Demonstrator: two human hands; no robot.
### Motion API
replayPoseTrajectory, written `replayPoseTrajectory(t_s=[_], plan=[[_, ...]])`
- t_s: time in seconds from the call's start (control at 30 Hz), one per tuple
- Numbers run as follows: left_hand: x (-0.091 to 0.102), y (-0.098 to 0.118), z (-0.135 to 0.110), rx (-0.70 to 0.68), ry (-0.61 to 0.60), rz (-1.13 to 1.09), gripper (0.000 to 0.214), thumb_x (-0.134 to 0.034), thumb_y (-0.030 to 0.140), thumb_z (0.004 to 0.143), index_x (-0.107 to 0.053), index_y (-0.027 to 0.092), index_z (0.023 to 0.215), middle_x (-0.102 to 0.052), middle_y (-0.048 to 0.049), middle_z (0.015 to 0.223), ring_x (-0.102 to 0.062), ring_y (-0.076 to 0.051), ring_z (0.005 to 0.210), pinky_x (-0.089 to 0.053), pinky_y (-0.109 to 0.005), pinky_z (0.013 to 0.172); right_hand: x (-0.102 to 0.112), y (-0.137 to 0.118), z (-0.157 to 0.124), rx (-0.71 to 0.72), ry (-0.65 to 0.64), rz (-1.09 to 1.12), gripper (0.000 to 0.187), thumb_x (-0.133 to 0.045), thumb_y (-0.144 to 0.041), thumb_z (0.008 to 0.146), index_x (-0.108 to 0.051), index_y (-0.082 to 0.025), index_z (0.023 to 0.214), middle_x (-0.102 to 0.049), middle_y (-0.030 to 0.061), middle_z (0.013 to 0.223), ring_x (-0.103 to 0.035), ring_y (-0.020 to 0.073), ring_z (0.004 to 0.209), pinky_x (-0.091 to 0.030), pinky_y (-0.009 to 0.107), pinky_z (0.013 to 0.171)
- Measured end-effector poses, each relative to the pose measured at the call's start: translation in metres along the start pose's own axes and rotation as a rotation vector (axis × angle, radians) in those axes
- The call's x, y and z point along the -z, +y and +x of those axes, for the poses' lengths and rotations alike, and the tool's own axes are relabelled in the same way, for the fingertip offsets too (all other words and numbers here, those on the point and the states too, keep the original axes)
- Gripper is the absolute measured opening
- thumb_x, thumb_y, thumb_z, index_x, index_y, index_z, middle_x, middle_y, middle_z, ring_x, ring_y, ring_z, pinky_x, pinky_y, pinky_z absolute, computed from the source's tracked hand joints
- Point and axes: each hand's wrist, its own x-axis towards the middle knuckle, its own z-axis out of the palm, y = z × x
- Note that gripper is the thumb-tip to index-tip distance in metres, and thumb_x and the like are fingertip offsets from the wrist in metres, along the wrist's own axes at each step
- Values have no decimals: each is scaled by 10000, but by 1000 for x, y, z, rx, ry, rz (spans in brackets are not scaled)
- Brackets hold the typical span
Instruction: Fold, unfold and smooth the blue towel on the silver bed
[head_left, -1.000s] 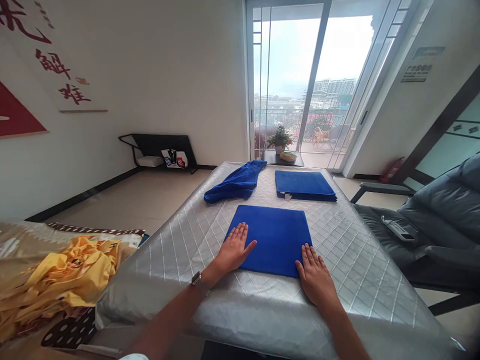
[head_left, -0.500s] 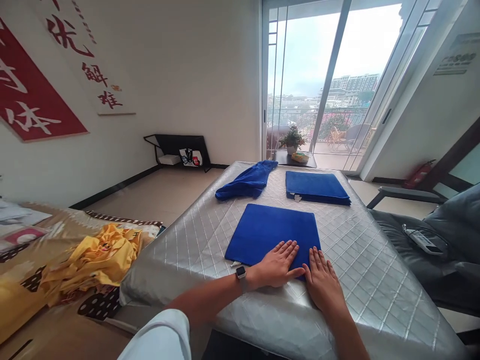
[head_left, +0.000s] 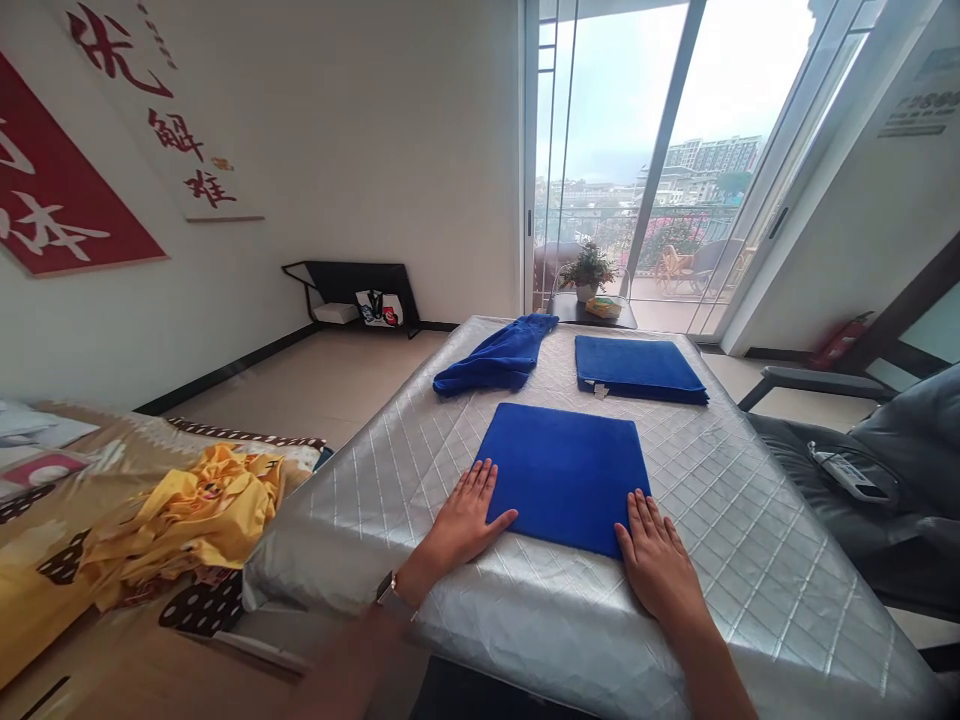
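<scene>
A blue cloth (head_left: 562, 470), folded into a flat rectangle, lies on the silver quilted table cover (head_left: 360, 530) in front of me. My left hand (head_left: 466, 512) rests flat on its near left corner, fingers stretched out, a watch on the wrist. At the near right corner lies my right hand (head_left: 656, 540), also flat with its fingers extended. Farther back on the right is a stack of folded blue cloths (head_left: 637, 368) with a white tag at its front edge. A crumpled blue cloth (head_left: 495, 358) lies loosely at the back left.
Yellow clothing (head_left: 214, 500) is heaped on a patterned bed at the left. A dark armchair (head_left: 892, 440) holding a white remote-like device stands at the right. Past the far table edge, a small stand carries a potted plant (head_left: 587, 270) before the glass door.
My left hand has slid leftward from the near right part of the folded cloth to its left corner. My right hand stays at the right corner. The view has shifted slightly.
</scene>
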Motion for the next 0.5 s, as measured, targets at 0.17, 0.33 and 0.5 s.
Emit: replayPoseTrajectory(t_s=[0.17, 0.33, 0.5], plan=[[-3, 0, 2, 0, 16, -52, 917, -289, 743, 974, -130, 123, 1629, -132, -126, 1688, -122, -291, 1560, -172, -485, 1273, 7, -2, -2, -3, -34, 0, 687, -144, -432, 1030, -213, -76, 1614, -159, 79, 1686, -114, 203, 1560, -112, 430, 1275], [-4, -1, 1, 1, 31, -70, 936, -287, 762, 962, -175, 108, 1622, -137, -135, 1685, -124, -287, 1560, -158, -472, 1278, 24, 0, 1, 47, -68, -78, 673, -196, -430, 1034, -252, -78, 1605, -185, 95, 1679, -134, 230, 1559, -121, 452, 1271], [-4, 1, 2, 2, 43, -66, 933, -283, 762, 963, -185, 107, 1620, -147, -133, 1684, -127, -286, 1560, -163, -470, 1276, 47, -7, 34, 76, -61, -99, 661, -170, -440, 1046, -253, -103, 1609, -190, 70, 1681, -142, 206, 1558, -136, 421, 1266]])
